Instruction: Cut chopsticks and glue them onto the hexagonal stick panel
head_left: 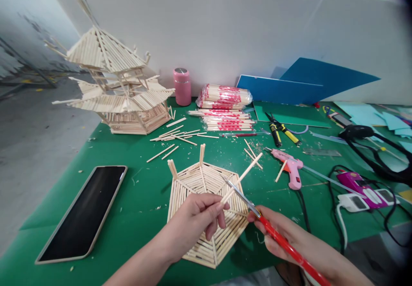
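Note:
My left hand (201, 217) pinches pale round wooden sticks (249, 169), seemingly a pair side by side, which slant up to the right. In my right hand (273, 230) is a red-handled craft knife (289, 248), its thin pointed metal blade crossing the sticks just beyond my left fingertips. From this view I cannot tell whether the blade touches them. Both hands are above a many-sided panel (225, 243) of sticks laid in rings. Two short upright stick bundles, a left one (172, 169) and a far one (202, 154), stand at its corners.
A stick pagoda (125, 101) stands back left, near a pink flask (182, 87) and wrapped chopsticks (225, 97). Loose sticks (175, 135) lie in front. A phone (85, 213) is at left; pliers (280, 131), a pink glue gun (291, 168) and a power strip (363, 191) at right.

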Demonstrator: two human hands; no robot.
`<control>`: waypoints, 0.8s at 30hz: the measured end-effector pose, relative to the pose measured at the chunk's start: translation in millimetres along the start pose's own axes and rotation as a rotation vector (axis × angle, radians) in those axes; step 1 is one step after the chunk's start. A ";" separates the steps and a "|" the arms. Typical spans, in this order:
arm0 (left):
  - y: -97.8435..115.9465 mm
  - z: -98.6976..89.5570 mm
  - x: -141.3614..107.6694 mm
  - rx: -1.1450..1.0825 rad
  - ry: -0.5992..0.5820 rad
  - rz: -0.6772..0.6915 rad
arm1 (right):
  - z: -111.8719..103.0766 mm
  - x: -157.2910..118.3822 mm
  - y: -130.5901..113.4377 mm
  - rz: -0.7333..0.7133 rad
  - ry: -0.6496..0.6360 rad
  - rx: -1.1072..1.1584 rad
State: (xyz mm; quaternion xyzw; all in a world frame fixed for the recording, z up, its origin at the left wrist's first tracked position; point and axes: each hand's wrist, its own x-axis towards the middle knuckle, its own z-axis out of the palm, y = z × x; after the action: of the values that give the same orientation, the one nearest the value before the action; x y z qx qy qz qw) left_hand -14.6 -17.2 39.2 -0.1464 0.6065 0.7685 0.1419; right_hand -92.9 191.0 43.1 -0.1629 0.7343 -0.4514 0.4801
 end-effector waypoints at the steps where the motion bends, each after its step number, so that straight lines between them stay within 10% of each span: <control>1: -0.6 -0.2 0.0 -0.005 -0.003 -0.004 | -1.0 0.0 -0.4 -0.004 -0.010 -0.016; 24: 9.7 -3.7 -5.0 0.199 -0.121 -0.031 | 15.5 -5.5 -1.4 -0.008 0.158 -0.226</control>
State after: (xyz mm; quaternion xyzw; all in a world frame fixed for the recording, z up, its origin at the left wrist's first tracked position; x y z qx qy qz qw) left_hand -13.6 -23.2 49.1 -0.0944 0.6678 0.7096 0.2040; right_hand -77.3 186.1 45.3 -0.1826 0.8154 -0.3792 0.3976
